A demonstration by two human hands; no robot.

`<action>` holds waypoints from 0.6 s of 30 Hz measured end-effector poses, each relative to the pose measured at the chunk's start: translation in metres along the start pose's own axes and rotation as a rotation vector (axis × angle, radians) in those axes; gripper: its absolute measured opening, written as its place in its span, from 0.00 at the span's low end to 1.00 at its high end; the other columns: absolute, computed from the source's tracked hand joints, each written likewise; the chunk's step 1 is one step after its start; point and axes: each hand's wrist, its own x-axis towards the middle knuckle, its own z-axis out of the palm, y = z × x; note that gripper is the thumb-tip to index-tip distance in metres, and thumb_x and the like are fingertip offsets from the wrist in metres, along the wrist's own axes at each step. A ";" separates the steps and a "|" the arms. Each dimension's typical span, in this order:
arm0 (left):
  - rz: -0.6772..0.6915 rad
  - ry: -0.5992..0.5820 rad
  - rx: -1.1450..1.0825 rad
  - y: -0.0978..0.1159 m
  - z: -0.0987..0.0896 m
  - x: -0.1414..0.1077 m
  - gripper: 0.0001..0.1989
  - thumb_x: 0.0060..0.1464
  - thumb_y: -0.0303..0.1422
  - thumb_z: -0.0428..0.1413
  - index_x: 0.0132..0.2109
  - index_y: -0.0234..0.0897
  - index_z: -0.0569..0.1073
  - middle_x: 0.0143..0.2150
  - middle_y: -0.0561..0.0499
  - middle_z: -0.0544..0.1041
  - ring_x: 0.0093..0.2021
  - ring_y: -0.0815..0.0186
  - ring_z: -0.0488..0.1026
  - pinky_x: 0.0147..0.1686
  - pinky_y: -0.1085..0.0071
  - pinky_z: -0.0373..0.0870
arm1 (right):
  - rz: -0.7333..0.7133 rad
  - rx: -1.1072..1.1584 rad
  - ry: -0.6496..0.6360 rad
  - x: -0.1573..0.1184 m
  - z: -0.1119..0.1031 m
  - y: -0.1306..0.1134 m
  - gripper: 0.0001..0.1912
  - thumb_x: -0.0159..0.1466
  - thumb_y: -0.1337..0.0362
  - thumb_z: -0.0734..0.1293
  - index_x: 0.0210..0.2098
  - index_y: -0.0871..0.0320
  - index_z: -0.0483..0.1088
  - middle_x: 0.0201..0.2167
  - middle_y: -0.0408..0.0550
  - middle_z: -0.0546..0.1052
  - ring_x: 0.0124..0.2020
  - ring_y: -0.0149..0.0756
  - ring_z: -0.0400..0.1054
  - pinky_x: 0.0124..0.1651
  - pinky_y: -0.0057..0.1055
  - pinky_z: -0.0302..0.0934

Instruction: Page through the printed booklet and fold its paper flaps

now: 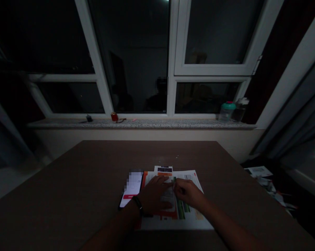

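Note:
A printed sheet with orange and green areas [194,223] lies on the brown table. My left hand [156,195], with a dark band on its wrist, rests on the sheet with its fingers spread. Close to its fingertips, my right hand [186,191] is closed at the sheet's middle, its fingers pinched on something too small and dark to make out. A smaller printed piece [163,169] shows at the sheet's top edge. Left of the sheet lies a phone [132,186] with its screen lit.
Tiny scraps [177,156] lie on the table [94,174] beyond the sheet. The windowsill [152,123] holds a red jar [114,116], a small dark bottle [89,118] and a teal-lidded container [227,111]. Papers [259,171] are piled past the table's right edge.

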 end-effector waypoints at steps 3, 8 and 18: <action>-0.002 0.001 0.016 0.002 -0.003 0.000 0.35 0.51 0.42 0.64 0.63 0.45 0.62 0.66 0.44 0.60 0.65 0.49 0.55 0.62 0.49 0.54 | -0.031 0.066 -0.079 -0.005 0.000 -0.001 0.10 0.52 0.78 0.63 0.24 0.57 0.62 0.23 0.37 0.65 0.25 0.27 0.61 0.29 0.22 0.52; 0.006 -0.012 0.065 -0.003 0.000 -0.001 0.32 0.54 0.38 0.61 0.64 0.44 0.61 0.68 0.44 0.58 0.66 0.50 0.53 0.63 0.49 0.53 | -0.053 0.091 -0.133 -0.008 0.001 -0.005 0.10 0.50 0.78 0.65 0.22 0.57 0.61 0.22 0.36 0.65 0.24 0.26 0.61 0.28 0.21 0.51; -0.091 -0.033 0.105 -0.005 0.003 -0.001 0.33 0.56 0.41 0.60 0.65 0.46 0.59 0.69 0.43 0.55 0.68 0.46 0.49 0.63 0.43 0.49 | -0.002 0.047 -0.056 -0.003 -0.001 -0.004 0.09 0.53 0.77 0.63 0.24 0.57 0.64 0.23 0.37 0.66 0.25 0.27 0.62 0.29 0.22 0.53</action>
